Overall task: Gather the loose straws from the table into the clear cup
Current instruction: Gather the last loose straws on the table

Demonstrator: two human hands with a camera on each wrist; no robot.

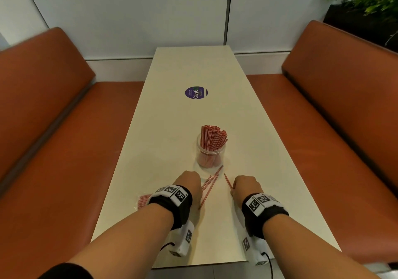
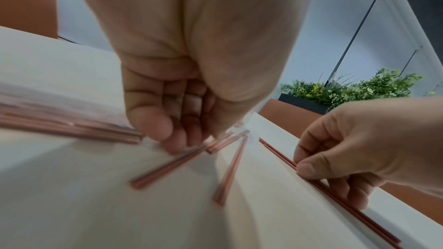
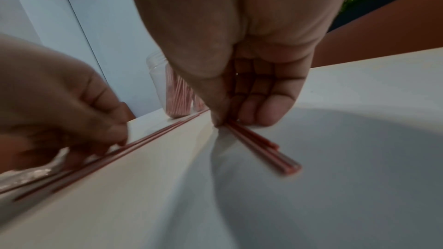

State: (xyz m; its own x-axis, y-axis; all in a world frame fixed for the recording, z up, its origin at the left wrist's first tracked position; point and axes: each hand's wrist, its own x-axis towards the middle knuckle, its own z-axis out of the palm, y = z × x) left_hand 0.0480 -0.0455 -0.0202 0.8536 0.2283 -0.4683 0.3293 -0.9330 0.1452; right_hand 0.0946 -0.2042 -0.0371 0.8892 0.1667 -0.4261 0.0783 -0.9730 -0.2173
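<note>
Head view with both wrist views. A clear cup (image 1: pixel 210 152) stands upright near the middle of the cream tabletop (image 1: pixel 172 67), already packed with red-and-white striped straws that rise above its rim; most of the gathering therefore appears done. What remains lies just in front of the cup: a fan of loose straws (image 1: pixel 210 182) beside the left hand (image 1: pixel 187 180), and a small set of straws (image 1: pixel 227 180) at the right hand (image 1: pixel 245 185). The left grip is curled, fingertips (image 2: pixel 167 135) pressed down onto the fan of straws; whether any is actually pinched cannot be told through the blur. The right grip is pressed together, thumb and fingers (image 3: pixel 261 109) pinching its two or three straws, whose free ends lie low over the tabletop. A flat packet of further straws (image 1: pixel 143 200) lies partly hidden behind the left wrist, near the tabletop's left edge; whether these count as loose is uncertain. A purple round sticker (image 1: pixel 196 93) marks the far half of the tabletop. Remaining, as judged: lift both handfuls and stand them in the cup.
</note>
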